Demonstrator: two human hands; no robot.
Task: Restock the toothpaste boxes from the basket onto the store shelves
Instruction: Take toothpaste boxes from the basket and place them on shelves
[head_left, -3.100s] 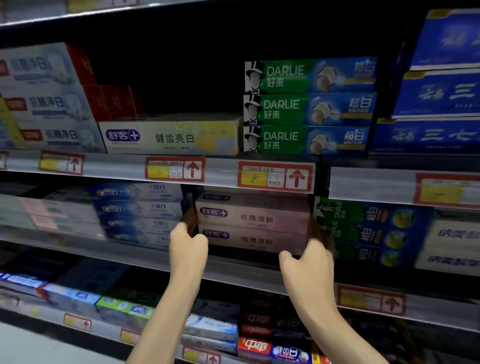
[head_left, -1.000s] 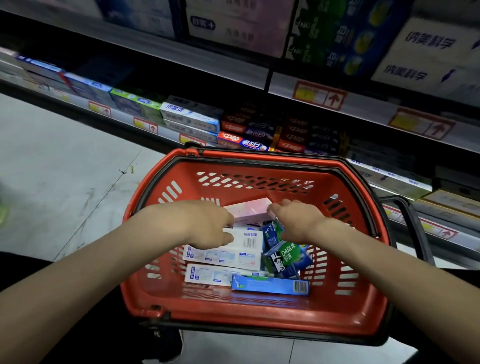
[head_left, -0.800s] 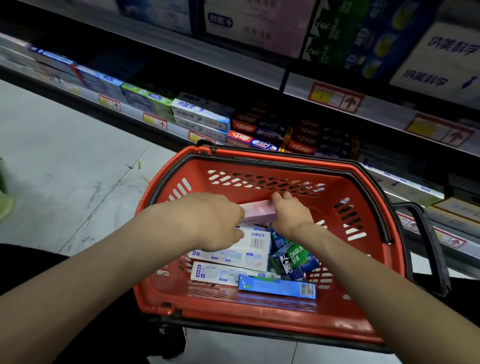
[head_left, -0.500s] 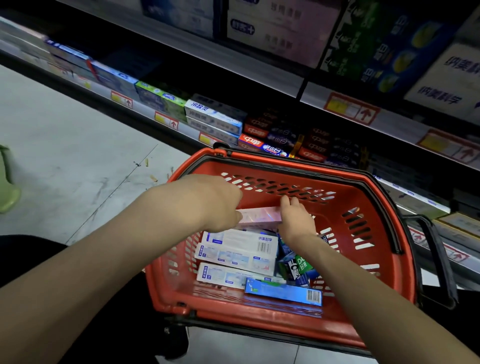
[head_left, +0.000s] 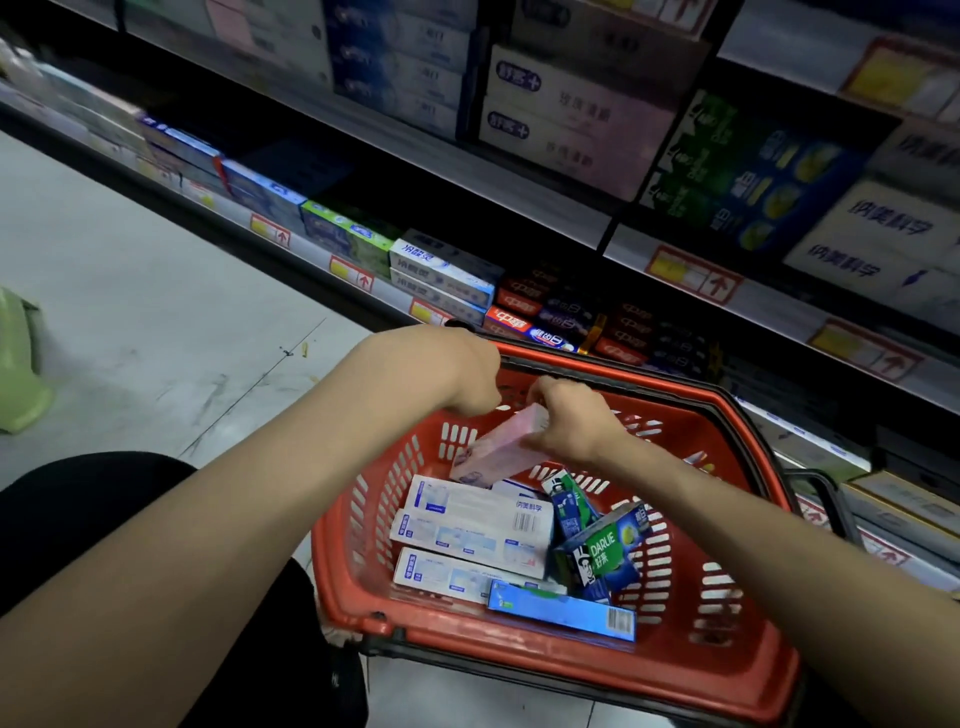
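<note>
The right hand (head_left: 571, 423) reaches into the basket (head_left: 675, 686) with its arm stretched out. Its fingers curl round the top end of a pink box (head_left: 493, 454) and hold it tight. The box is tilted, with its low end pointing down from the grip.

The left hand (head_left: 462, 371) is just beside the grip, bent at the wrist with the knuckles up. Its fingers are tucked under and hidden, so it is not clear if it holds anything or touches the box.

Below the grip lie two flat white boxes (head_left: 467, 525), a green box (head_left: 602, 558) leaning on its side, and a long blue box (head_left: 561, 616).

The basket is red plastic with slots in its walls and a black handle. Beyond the grip stand dark shelves (head_left: 519, 197) full of long card boxes, with red and yellow price tags (head_left: 693, 273). The floor (head_left: 156, 322) is pale grey and scuffed.
</note>
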